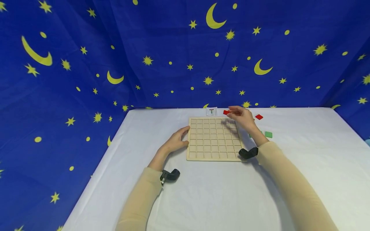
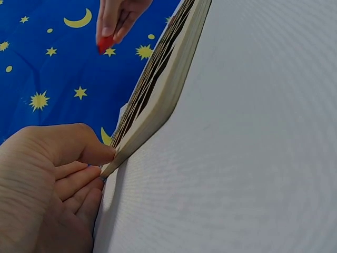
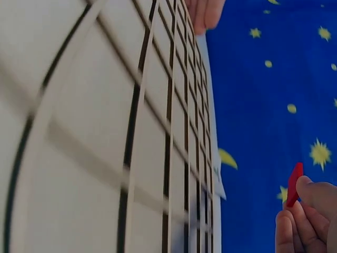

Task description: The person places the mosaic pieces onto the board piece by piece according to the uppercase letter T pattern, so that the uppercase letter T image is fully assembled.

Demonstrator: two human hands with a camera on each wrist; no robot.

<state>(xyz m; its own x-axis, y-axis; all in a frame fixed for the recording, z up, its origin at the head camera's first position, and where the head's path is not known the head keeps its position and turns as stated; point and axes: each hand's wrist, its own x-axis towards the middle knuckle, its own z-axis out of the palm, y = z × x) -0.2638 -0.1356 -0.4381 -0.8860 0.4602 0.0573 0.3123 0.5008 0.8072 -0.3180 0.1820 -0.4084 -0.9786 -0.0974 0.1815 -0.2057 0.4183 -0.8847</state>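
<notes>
near table (image 1: 219, 199): open cloth, unobstructed up to the grid board (image 1: 214, 138) | board left edge: blocked by left hand (image 1: 176, 141) | far right corner of board: occupied above by right hand (image 1: 242, 117) pinching a red tile (image 1: 226, 112) | right of board: red tile (image 1: 259, 117) and green tile (image 1: 268, 134) lying loose | behind board: small card (image 1: 212, 111), then backdrop (image 1: 173, 54) closing the far side

I see both my arms in tan sleeves reaching forward, each with a small black camera strapped at the wrist. My left hand (image 1: 176, 141) lies low with fingers loosely extended, thumb and fingertips (image 2: 92, 171) touching an edge. My right hand (image 1: 242, 117) is raised farther forward, palm down, its thumb and fingertips (image 3: 295, 221) pinched together around something small.
</notes>
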